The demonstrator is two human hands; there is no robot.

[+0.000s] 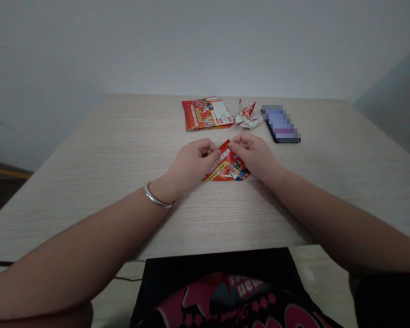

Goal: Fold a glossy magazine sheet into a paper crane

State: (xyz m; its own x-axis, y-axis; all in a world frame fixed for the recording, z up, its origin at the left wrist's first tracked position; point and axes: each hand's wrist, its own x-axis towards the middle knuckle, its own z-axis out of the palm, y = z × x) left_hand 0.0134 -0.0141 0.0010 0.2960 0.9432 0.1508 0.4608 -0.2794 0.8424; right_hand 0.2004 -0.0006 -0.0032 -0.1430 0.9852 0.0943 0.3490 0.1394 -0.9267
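Note:
A folded red printed paper (228, 167) lies on the light wooden table (123, 146) in front of me, shaped like a triangle with its point away from me. My left hand (191, 164) has its fingers curled and pinches the paper's left edge near the top. My right hand (254, 155) is also closed, pinching the paper's tip and right edge. A silver bangle (155, 198) sits on my left wrist.
Farther back lie a stack of red printed leaflets (207, 114), a small folded paper figure (248, 115) and a dark phone (280, 124) with its screen lit. A black cable (0, 263) runs past the table's near left edge. Pale walls stand behind.

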